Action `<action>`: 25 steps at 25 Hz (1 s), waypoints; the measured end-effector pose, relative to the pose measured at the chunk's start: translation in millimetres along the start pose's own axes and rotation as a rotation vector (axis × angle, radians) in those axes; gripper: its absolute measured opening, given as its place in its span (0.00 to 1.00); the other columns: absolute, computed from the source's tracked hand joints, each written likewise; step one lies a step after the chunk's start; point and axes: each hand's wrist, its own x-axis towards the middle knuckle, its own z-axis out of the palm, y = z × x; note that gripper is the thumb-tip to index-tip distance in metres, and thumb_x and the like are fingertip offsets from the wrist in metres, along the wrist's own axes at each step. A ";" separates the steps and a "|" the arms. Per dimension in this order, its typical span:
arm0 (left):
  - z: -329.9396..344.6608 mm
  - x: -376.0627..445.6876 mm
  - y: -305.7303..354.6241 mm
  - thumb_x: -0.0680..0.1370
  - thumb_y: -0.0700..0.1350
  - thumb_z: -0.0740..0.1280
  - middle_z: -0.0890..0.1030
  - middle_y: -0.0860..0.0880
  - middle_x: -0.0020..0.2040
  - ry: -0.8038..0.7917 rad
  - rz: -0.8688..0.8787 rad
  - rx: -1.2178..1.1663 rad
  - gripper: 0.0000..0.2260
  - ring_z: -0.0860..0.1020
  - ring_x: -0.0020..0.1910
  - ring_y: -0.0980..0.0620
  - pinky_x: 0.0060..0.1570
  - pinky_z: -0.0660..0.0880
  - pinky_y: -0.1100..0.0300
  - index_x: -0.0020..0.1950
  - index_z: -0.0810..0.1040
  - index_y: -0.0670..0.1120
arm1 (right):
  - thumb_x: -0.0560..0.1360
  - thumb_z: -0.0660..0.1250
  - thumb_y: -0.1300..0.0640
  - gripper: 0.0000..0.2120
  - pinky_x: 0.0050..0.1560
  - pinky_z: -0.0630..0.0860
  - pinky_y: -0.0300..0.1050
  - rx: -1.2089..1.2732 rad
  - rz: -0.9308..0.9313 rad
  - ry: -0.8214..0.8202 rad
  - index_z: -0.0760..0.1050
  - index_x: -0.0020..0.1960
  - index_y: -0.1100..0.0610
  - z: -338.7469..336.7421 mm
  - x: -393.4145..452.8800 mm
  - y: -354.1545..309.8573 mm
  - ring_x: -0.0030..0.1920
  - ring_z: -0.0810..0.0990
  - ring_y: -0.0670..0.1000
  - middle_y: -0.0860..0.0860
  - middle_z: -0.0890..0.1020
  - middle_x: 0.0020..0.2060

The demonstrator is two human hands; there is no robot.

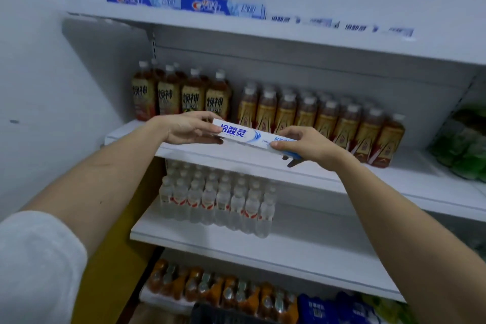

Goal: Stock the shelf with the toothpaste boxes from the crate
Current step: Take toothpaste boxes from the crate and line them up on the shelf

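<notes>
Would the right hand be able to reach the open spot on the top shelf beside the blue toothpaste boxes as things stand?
Probably yes: the right hand grips the white toothpaste box, and nothing blocks the way up to the top shelf.

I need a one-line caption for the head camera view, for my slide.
Both hands, left hand and right hand, hold a white toothpaste box before the tea bottles, below the top shelf with toothpaste boxes.
</notes>
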 end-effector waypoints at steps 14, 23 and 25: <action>33.5 -3.0 224.7 0.71 0.32 0.71 0.80 0.41 0.53 0.048 0.492 0.134 0.13 0.83 0.51 0.43 0.46 0.81 0.57 0.52 0.76 0.43 | 0.65 0.77 0.38 0.26 0.51 0.82 0.47 -0.188 -0.354 0.594 0.78 0.57 0.51 -134.5 -5.7 -145.7 0.49 0.82 0.46 0.45 0.80 0.54; 82.3 80.4 277.4 0.75 0.42 0.74 0.75 0.49 0.61 0.332 0.508 1.052 0.24 0.75 0.59 0.49 0.59 0.71 0.55 0.68 0.72 0.51 | 0.68 0.78 0.45 0.25 0.48 0.71 0.43 -0.497 -0.338 0.700 0.75 0.60 0.52 -225.1 40.5 -138.7 0.53 0.75 0.51 0.51 0.77 0.59; 92.7 106.5 283.8 0.75 0.44 0.73 0.73 0.49 0.63 0.381 0.463 1.201 0.27 0.73 0.60 0.48 0.60 0.68 0.55 0.72 0.69 0.50 | 0.68 0.78 0.47 0.25 0.43 0.72 0.44 -0.539 -0.290 0.658 0.75 0.61 0.53 -242.8 60.6 -131.4 0.51 0.74 0.53 0.53 0.75 0.58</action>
